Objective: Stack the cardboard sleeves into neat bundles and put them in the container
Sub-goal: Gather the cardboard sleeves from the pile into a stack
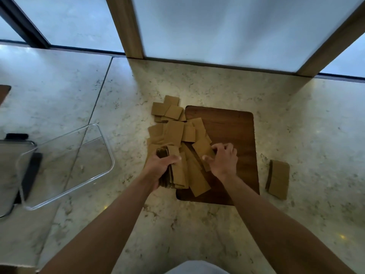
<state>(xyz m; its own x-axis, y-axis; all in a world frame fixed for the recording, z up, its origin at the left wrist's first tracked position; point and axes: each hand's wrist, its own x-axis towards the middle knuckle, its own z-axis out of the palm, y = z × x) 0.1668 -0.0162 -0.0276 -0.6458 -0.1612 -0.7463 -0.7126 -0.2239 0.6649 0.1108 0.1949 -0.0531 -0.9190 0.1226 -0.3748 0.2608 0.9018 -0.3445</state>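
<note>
Hands are working over a marble-patterned counter (197,224), both forearms reaching forward. The left hand (161,167) is wrapping its fingers tightly round a thick bundle of cardboard sleeves (173,175), held on edge. The right hand (225,159) is pressing down, fingers curled, on loose sleeves (177,133) scattered across the counter and a dark wooden board (233,135); whether it is pinching one is hard to tell. A finished flat stack (278,179) is lying right of the board. The clear, rounded plastic container (65,165) is sitting left, empty.
</note>
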